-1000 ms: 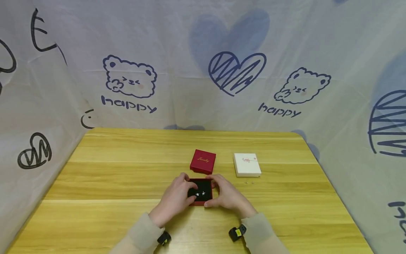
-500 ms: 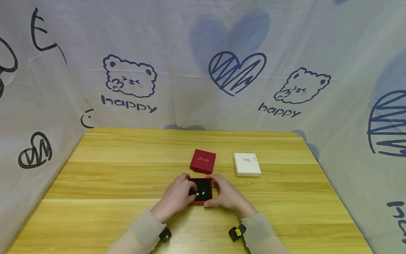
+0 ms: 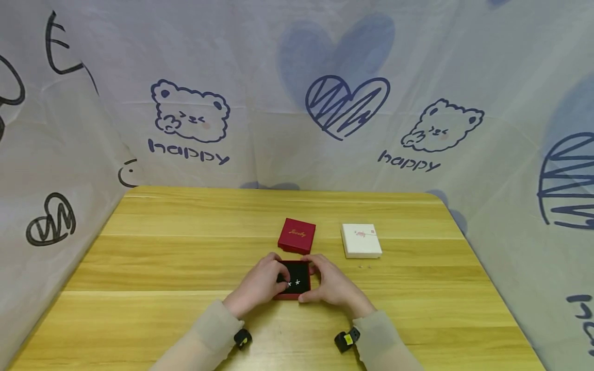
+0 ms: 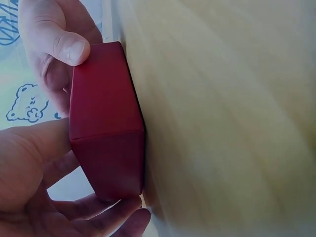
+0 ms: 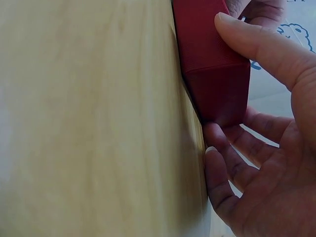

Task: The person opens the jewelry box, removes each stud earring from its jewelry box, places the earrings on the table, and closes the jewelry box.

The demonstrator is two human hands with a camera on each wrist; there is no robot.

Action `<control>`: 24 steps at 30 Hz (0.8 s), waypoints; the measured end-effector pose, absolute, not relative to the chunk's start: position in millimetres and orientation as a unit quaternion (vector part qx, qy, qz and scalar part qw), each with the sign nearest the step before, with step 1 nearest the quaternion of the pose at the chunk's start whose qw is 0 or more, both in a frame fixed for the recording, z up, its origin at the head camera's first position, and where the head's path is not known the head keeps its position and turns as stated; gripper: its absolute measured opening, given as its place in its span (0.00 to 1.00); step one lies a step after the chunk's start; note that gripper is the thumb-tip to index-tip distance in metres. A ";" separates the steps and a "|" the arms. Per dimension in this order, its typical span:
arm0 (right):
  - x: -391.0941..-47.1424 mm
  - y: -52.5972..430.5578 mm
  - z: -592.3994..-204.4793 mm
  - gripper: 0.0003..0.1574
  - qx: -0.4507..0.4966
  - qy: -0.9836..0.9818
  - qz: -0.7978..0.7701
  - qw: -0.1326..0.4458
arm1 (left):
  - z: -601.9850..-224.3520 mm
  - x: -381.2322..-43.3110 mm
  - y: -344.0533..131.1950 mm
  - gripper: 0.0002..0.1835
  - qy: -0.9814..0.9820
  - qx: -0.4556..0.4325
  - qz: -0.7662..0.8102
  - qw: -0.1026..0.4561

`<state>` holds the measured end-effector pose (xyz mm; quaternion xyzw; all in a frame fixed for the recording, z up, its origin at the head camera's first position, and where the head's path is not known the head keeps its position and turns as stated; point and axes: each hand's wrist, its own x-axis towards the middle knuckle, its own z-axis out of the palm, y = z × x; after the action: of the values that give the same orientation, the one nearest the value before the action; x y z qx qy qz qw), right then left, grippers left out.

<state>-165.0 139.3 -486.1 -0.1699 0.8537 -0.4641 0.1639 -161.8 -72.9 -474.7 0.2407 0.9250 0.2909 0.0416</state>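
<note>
A red jewelry box base (image 3: 290,297) with a black lining stands on the table, its top uncovered. Two small silvery star-shaped earrings (image 3: 297,282) sit on the lining. My left hand (image 3: 260,283) reaches over the box's left side, thumb and forefinger pinching the left earring, which they partly cover. Its other fingers rest along the box's outer wall, seen in the left wrist view. My right hand (image 3: 331,283) grips the right side of the box, its thumb (image 5: 242,34) on the near wall and its fingers curled round the side.
A red lid (image 3: 297,235) with gold lettering lies just behind the box base. To its right is a white square box (image 3: 361,240) with a pink print. Two tiny bits (image 3: 365,267) lie in front of it. A printed cloth (image 3: 274,144) hangs behind the table (image 3: 162,247).
My left hand has shifted slightly to the right, its thumb and forefinger closing together at the left earring. The right hand and the box have stayed in place.
</note>
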 end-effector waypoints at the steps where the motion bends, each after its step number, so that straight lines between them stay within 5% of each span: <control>1: -165.2 139.5 -486.3 0.55 -0.170 0.854 -0.464 0.164 | -475.3 -162.3 -72.5 0.02 0.925 0.243 0.289 0.040; 24: -165.3 139.3 -485.4 0.55 -0.170 0.856 -0.460 0.166 | -470.5 -163.6 -78.0 0.09 0.909 0.253 0.321 0.078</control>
<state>-165.3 139.3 -485.4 -0.1696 0.8558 -0.4598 0.1655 -163.6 -78.0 -470.5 0.2528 0.9093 0.3214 0.0776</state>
